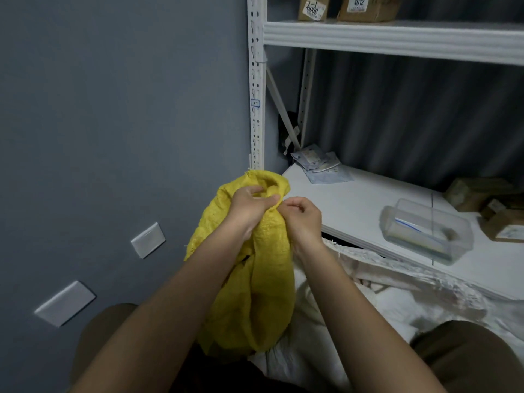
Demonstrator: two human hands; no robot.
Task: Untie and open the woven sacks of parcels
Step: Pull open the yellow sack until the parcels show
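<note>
Both forearms reach up; my left hand grips the yellow sack's bunched neck steady while my right hand pinches at its tie.

Grey wall, white shelving

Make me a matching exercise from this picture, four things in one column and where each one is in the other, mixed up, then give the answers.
Things:
1. Yellow woven sack
2. Clear plastic box
3. Brown cardboard parcels with labels
4. White woven sack

Places:
A. On the top shelf of the white metal rack
B. Gripped at its neck by the left hand, with the right hand beside it
C. On the lower white shelf board
D. Low down, under the lower shelf's front edge

Pairs: 1-B, 2-C, 3-A, 4-D
</note>
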